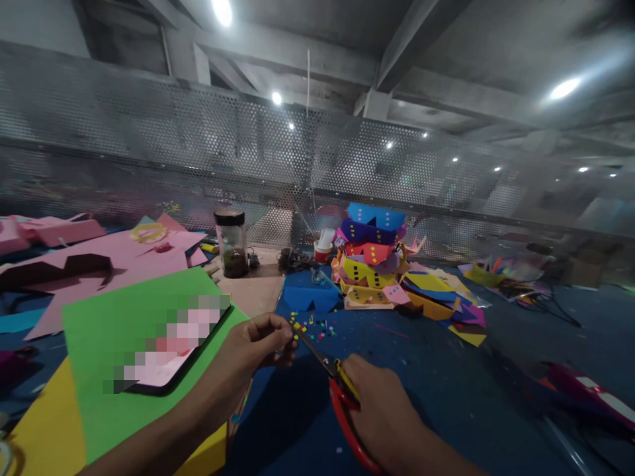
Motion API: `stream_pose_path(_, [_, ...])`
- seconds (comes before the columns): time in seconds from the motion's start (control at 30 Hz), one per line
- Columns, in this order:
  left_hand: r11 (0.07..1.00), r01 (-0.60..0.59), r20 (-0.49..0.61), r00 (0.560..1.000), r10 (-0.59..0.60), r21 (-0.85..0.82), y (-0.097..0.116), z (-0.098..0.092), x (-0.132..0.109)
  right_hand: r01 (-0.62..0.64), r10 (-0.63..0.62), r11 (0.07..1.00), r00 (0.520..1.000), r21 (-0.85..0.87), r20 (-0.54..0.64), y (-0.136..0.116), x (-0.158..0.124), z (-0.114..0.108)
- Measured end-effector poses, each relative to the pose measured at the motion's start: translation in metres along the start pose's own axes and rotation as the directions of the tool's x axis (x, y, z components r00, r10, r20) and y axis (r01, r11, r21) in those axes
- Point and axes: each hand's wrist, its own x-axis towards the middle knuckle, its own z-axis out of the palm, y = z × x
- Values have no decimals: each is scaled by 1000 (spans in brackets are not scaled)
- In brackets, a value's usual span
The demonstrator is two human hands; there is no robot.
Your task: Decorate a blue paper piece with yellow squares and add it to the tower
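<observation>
In the head view, the right hand (374,400) is wrapped round the handles of the scissors (326,362), one handle part red, the other yellow, with the blades pointing up and left over the blue counter (456,396); the left hand (265,338) has thumb and forefinger pressed together at the blade tips, though I cannot tell whether they pinch anything; just beyond the tips lie tiny paper bits (317,328) in yellow, green, white and other colours; behind them is a blue paper cutout (310,299), near a stack of paper masks (372,254), several bearing rows of small squares; at left, a phone (173,360) lies on a green sheet (109,416), its screen pixelated and unreadable; a dark-lidded jar (232,248) stands farther back, left of a red-and-white cup (323,250)
</observation>
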Motion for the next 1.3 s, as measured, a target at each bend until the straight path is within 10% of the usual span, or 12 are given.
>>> stream_pose_path(1.3, [999, 10, -32, 999, -9, 35, 1, 1, 0, 35, -36, 998, 999, 59, 17, 4, 0, 2])
